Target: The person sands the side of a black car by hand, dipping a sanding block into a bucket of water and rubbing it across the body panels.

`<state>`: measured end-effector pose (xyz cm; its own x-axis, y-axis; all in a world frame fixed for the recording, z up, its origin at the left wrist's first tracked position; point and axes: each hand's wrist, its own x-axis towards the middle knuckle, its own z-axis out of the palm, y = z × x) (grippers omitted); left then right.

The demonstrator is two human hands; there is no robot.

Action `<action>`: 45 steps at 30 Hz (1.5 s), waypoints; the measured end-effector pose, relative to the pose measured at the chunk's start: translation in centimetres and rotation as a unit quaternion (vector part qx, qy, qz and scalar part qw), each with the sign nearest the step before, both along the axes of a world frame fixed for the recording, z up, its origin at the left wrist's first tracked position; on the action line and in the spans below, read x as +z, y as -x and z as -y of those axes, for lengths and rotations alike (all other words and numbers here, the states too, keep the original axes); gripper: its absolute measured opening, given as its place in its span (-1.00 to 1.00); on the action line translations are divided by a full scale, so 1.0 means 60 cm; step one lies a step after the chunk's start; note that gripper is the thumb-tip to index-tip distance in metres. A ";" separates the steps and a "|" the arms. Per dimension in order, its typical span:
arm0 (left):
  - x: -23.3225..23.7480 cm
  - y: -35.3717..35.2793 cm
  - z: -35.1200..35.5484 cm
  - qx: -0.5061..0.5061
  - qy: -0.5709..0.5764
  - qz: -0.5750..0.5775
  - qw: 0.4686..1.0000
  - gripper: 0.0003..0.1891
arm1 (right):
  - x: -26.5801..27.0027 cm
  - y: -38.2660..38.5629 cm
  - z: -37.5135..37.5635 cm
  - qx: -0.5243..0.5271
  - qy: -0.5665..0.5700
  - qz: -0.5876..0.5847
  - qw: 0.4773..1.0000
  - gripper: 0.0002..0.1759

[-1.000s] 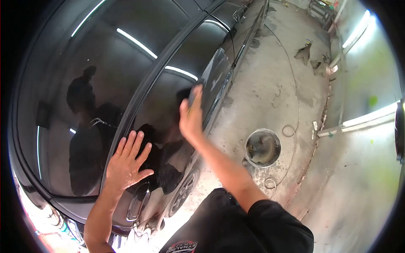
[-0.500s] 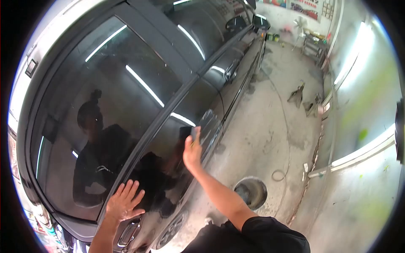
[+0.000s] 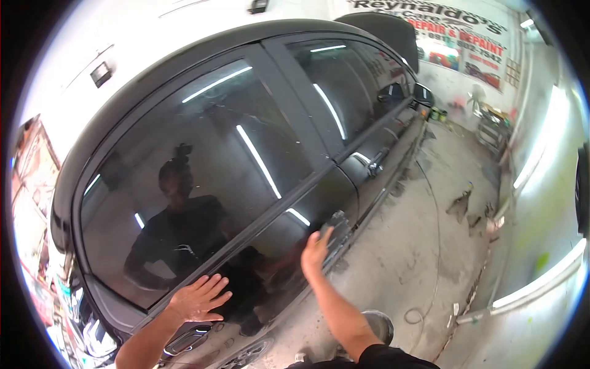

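My left hand lies flat with spread fingers on the black car door, just below the window and above a door handle. Farther along the same door, my right hand presses a small dark pad against the panel, its fingers wrapped round it. Beside the pad, a wet-looking smeared patch shows on the paint. The pad's far side is hidden by the fingers.
A bucket stands on the floor beside my right forearm. A thin hose curves over the concrete floor. Metal stands and a cart are at the right. The front door handle juts out.
The view has tilted up, showing more of the roof and wall banner. My right hand keeps the pad on the door near the smeared patch; my left hand stays flat below the window.
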<state>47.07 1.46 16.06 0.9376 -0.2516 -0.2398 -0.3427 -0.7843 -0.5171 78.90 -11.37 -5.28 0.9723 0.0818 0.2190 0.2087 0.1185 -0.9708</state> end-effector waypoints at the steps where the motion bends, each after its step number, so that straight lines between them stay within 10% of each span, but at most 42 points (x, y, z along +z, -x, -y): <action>1: -0.001 0.002 -0.003 -0.002 0.011 0.012 1.000 -0.20 | 0.003 -0.041 0.010 0.012 -0.015 -0.056 0.998 -0.16; 10: 0.006 -0.001 0.001 0.002 0.004 0.002 1.000 -0.23 | -0.018 0.224 0.008 0.128 -0.027 0.056 0.990 -0.11; 17: 0.001 0.006 -0.005 -0.006 -0.009 0.007 1.000 -0.21 | -0.054 -0.082 -0.028 -0.080 -0.005 -0.073 0.994 -0.13; 24: -0.001 0.004 -0.008 0.017 0.029 -0.019 0.999 -0.21 | -0.050 0.215 -0.020 0.060 0.057 0.031 0.996 -0.05; 30: -0.006 0.007 -0.008 -0.011 -0.007 0.012 1.000 -0.21 | -0.155 -0.183 -0.028 -0.032 -0.062 -0.189 0.980 -0.07; 32: -0.007 0.006 -0.012 -0.016 -0.001 0.023 1.000 -0.21 | -0.074 -0.080 -0.006 0.053 -0.041 -0.260 0.963 -0.10; 36: -0.012 0.005 -0.015 -0.013 0.011 0.022 1.000 -0.20 | -0.074 0.222 -0.032 0.036 0.050 0.041 0.997 -0.12; 41: -0.009 -0.008 -0.011 0.036 0.006 -0.053 0.998 -0.20 | -0.011 0.023 0.020 0.061 0.050 -0.036 0.996 -0.18; 45: -0.002 -0.003 -0.017 0.065 0.050 -0.093 0.992 -0.15 | -0.162 -0.140 -0.032 0.040 -0.079 -0.135 0.987 -0.41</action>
